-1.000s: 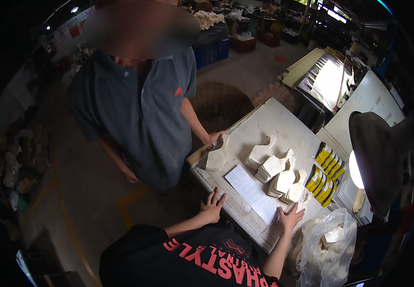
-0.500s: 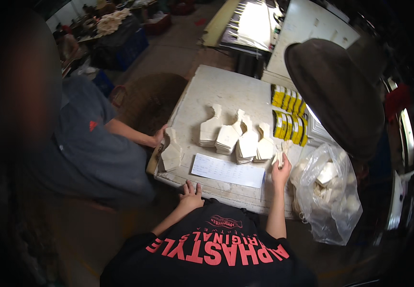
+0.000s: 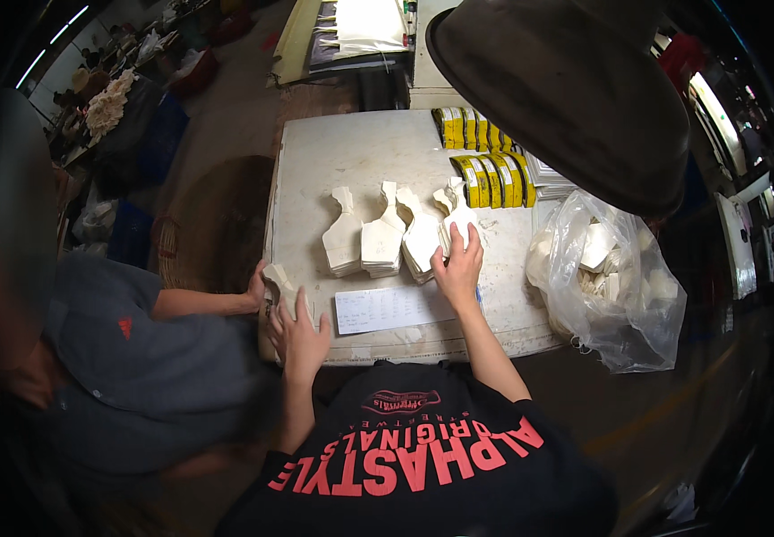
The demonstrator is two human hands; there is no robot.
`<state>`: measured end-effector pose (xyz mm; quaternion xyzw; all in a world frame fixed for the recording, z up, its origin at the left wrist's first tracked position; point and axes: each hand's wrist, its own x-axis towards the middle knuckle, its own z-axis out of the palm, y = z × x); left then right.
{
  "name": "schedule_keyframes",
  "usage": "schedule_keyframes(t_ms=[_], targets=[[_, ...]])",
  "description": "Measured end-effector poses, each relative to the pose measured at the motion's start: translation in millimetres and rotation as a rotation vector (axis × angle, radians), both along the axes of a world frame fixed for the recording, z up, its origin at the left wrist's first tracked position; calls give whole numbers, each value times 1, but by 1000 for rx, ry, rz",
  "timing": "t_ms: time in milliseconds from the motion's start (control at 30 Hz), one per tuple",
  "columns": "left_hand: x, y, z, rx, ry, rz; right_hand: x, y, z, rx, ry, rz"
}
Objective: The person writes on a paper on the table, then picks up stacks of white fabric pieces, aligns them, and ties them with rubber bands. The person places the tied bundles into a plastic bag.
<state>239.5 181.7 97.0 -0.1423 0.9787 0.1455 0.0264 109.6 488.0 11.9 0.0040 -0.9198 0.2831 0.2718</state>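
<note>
Four stacks of pale, bottle-shaped cut-out pieces stand in a row on the white table (image 3: 306, 170): a left stack (image 3: 344, 234), a second stack (image 3: 381, 237), a third stack (image 3: 420, 234) and a right stack (image 3: 460, 213). My right hand (image 3: 461, 271) lies over the near end of the right stack, its fingers apart and touching the pieces. With fingers spread, my left hand (image 3: 301, 338) reaches over a separate pale stack (image 3: 281, 285) at the table's left edge, partly covering it. A printed paper sheet (image 3: 387, 309) lies between my hands.
A co-worker's hand (image 3: 255, 288) rests beside the left-edge stack. Yellow-and-black curved bundles (image 3: 494, 179) lie at the back right, under a dark lamp shade (image 3: 557, 98). A clear plastic bag (image 3: 646, 304) of pale pieces sits at the right edge. A wicker basket (image 3: 212, 224) stands left of the table.
My right hand has left the table's right side, where it held small pale pieces, for the right stack. My left hand has moved from the front edge to the left-edge stack. The view has shifted.
</note>
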Motion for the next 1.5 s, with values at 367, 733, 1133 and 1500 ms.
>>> schedule_keyframes(t_ms=[367,733,1133,1500], targets=[[4,-21,-116,-80,61,306,-19,48,-13,-253,-269,193],[-50,-9,17,378,759,-104,0,39,11,-112,-383,180],[-123,37,-23,258,126,-213,0,56,-4,-346,-203,141],[-84,28,16,800,522,-124,25,55,79,-768,-20,217]])
